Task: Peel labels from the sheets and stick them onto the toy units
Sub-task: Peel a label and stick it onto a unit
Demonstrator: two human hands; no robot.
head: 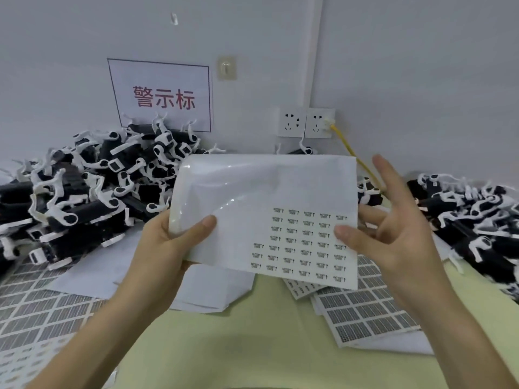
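I hold a white glossy label sheet (252, 192) up over the table. Its upper and left parts are bare; small black-printed labels (303, 245) fill the lower right. My left hand (168, 248) grips the sheet's lower left edge, thumb on the front. My right hand (398, 234) pinches the right edge, thumb on the labels and index finger behind, other fingers spread upward. Black-and-white toy units lie in a big pile (84, 186) at the left and a second pile (471, 214) at the right.
More label sheets with grey rectangular labels lie on the yellow-green table (266, 346), at the left (42, 313) and right (370, 313). On the wall behind are a sign with red characters (163, 96) and two sockets (292, 122) with a yellow cable (354, 153).
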